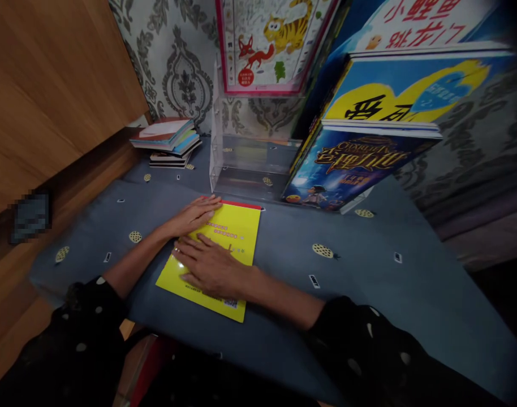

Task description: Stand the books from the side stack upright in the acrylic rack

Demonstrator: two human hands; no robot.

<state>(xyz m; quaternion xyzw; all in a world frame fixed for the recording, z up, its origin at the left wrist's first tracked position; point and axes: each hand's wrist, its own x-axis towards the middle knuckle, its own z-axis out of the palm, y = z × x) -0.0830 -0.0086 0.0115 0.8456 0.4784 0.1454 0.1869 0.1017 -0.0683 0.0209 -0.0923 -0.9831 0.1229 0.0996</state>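
Note:
A yellow book with a red edge lies flat on the blue patterned tablecloth, close to me. My left hand rests on the book's upper left corner with its fingers stretched out flat. My right hand lies palm down across the book's lower half, fingers spread toward the left. Neither hand grips anything.
A clear acrylic book stand is behind the book, with large picture books leaning in it to the right. A small stack of books sits at the back left. A wooden panel borders the left side; patterned wallpaper is behind.

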